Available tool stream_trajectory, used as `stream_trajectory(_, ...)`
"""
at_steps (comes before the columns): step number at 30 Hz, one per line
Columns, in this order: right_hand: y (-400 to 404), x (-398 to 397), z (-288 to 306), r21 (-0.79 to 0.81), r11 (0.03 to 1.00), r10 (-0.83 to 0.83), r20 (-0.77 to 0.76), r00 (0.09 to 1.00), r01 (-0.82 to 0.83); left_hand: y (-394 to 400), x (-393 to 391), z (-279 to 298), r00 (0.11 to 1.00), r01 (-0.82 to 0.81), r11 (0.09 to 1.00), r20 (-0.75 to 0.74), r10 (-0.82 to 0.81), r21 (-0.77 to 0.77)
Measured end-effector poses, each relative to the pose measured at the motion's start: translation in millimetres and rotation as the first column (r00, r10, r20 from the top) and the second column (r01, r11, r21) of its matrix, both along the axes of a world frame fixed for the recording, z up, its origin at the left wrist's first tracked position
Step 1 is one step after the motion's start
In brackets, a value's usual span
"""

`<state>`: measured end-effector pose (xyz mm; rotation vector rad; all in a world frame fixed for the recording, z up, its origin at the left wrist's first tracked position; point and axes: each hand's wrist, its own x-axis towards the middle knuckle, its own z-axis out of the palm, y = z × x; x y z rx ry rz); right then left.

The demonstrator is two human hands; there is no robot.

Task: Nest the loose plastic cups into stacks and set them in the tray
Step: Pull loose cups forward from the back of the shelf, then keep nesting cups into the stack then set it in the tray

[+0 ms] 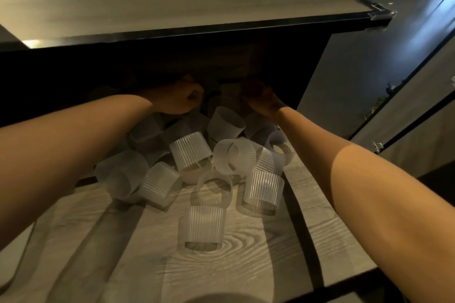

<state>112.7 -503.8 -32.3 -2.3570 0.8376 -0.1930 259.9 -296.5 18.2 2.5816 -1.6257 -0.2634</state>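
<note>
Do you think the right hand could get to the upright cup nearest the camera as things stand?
Probably yes. That cup stands alone on the shelf, apart from the pile, with nothing over it. The right hand is deep in the shadow behind the pile, so it would only need to draw back.

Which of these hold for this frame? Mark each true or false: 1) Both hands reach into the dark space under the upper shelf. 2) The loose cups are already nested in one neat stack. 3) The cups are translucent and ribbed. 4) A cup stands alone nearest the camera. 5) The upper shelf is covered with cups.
1) True: the left hand and right hand are both back in the shadow under the upper shelf.
2) False: the loose cups lie in a jumbled pile, tipped at many angles.
3) True: they are frosted, with vertical ribs.
4) True: the nearest cup stands apart from the pile on the lower wooden surface.
5) False: no cups show on the upper shelf.
</note>
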Motion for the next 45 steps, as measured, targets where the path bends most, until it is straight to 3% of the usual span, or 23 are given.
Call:
stream_trajectory(8, 8, -6, 4, 0.091, 0.996, -0.026, -0.009, 1.0, 0.027, 9, -15, 17, 1.0, -0.016, 0.999, 0.006, 0.016, 0.05)
stream_trajectory(16, 22, -5, 13, 0.077, 0.989, 0.132, -0.083, 0.988, -0.126, 13, -27, 23, 0.998, -0.048, 0.996, -0.029, 0.051, 0.079)
stream_trajectory(19, 24, -7, 20, -0.013, 0.994, 0.11, -0.064, 0.992, -0.111, 16, -32, 29, 0.997, -0.065, 0.994, -0.043, 0.069, 0.089)
stream_trajectory(23, 28, -11, 35, 0.028, 0.997, 0.08, -0.077, 0.994, -0.079, 27, -43, 44, 0.99, -0.093, 0.988, -0.093, 0.105, 0.12)
stream_trajectory(26, 42, -15, 48, -0.042, 0.994, 0.099, -0.08, 0.992, -0.103, 43, -54, 52, 0.991, -0.104, 0.983, -0.074, 0.116, 0.15)
stream_trajectory(28, 55, -17, 54, -0.062, 0.988, 0.141, -0.049, 0.989, -0.144, 51, -64, 59, 0.99, -0.102, 0.988, -0.084, 0.113, 0.12)
stream_trajectory(33, 89, -33, 69, -0.063, 0.99, 0.113, -0.21, 0.971, -0.129, 68, -76, 64, 0.996, -0.038, 0.999, -0.082, 0.039, 0.011)
stream_trajectory(39, 122, -44, 75, -0.128, 0.986, 0.1, -0.029, 0.995, -0.103, 90, -90, 73, 0.995, -0.069, 0.996, -0.077, 0.065, -0.062)
stream_trajectory(45, 176, -82, 74, -0.247, 0.918, 0.356, 0.168, 0.919, -0.311, 145, -121, 87, 0.994, -0.107, 0.973, -0.057, 0.097, -0.206)
